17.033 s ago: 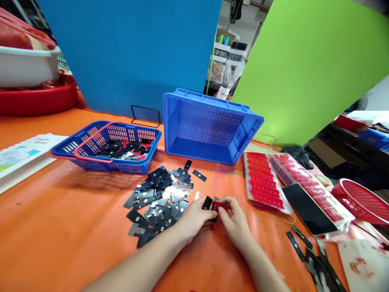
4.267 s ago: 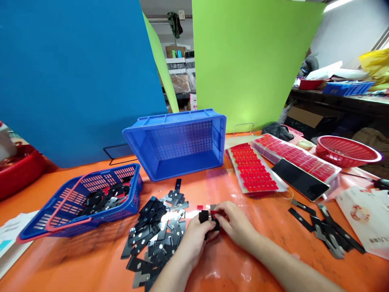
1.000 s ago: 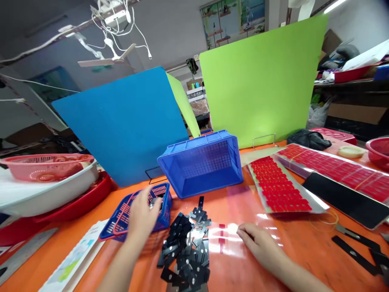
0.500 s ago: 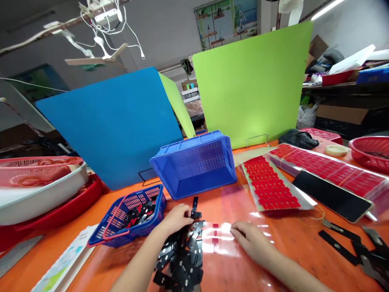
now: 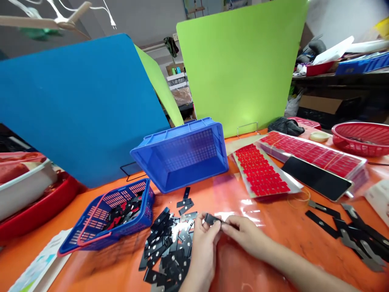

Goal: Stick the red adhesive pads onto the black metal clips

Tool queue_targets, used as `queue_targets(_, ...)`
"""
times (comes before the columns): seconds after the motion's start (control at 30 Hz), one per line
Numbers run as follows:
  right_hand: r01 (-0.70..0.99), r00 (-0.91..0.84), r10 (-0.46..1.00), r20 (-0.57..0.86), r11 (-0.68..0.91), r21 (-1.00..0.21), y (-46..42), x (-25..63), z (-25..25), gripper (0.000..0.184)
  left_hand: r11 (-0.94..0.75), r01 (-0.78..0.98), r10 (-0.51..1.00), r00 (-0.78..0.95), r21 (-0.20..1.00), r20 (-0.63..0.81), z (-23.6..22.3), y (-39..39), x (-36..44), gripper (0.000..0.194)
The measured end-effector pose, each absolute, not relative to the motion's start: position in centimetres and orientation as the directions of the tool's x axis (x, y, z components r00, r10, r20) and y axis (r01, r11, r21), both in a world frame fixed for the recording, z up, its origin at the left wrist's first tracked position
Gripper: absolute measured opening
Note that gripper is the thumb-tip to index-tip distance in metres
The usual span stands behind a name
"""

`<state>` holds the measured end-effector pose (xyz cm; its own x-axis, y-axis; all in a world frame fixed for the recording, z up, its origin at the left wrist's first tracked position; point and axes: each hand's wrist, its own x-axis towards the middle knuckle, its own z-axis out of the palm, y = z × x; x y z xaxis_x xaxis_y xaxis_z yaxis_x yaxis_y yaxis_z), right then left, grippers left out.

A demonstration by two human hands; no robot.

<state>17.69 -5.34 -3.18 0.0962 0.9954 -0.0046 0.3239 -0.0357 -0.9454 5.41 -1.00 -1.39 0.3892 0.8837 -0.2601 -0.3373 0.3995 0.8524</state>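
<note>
Between my two hands is a small black strip (image 5: 211,219) with a round metallic spot. My left hand (image 5: 203,243) pinches one end of it between thumb and fingers, just right of the pile. My right hand (image 5: 247,235) is closed at the strip's other end, its fingertips meeting those of the left. A loose pile of similar black strips (image 5: 173,259), with metallic spots, lies on the orange table to the left of my left hand. A few more strips (image 5: 184,202) lie just beyond it.
At left stands a blue basket (image 5: 148,207) with a red handle, holding black and red pieces. Behind is a blue bin (image 5: 179,180) on its side. A sheet of red pieces (image 5: 261,174), a phone (image 5: 316,178) and black-and-metal strips (image 5: 355,235) lie at right.
My left hand has come from the far end of the pile toward me and right, carrying a black strip. My right hand has moved left to meet it. The camera view has shifted.
</note>
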Motion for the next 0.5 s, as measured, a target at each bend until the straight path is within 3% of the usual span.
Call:
queue_targets(0.17, 0.111, 0.228, 0.973, -0.041, -0.067, -0.992, -4.7, 18.5, -3.4, 0.028, 0.385, -0.147, 0.884, 0.342, 0.911, -0.318, -1.2, -0.7, 4.7, 0.019)
queue_targets(0.33, 0.06, 0.329, 0.944, 0.024, 0.004, -0.998, -4.7, 19.2, -2.7, 0.031, 0.323, 0.069, 0.857, 0.402, 0.944, -0.323, -0.8, -1.1, 4.2, 0.024)
queue_targets(0.5, 0.06, 0.367, 0.93, 0.037, 0.016, -0.998, -4.9, 19.5, -2.2, 0.033, 0.398, 0.092, 0.792, 0.467, 0.913, -0.393, -1.1, -1.7, 4.7, 0.023)
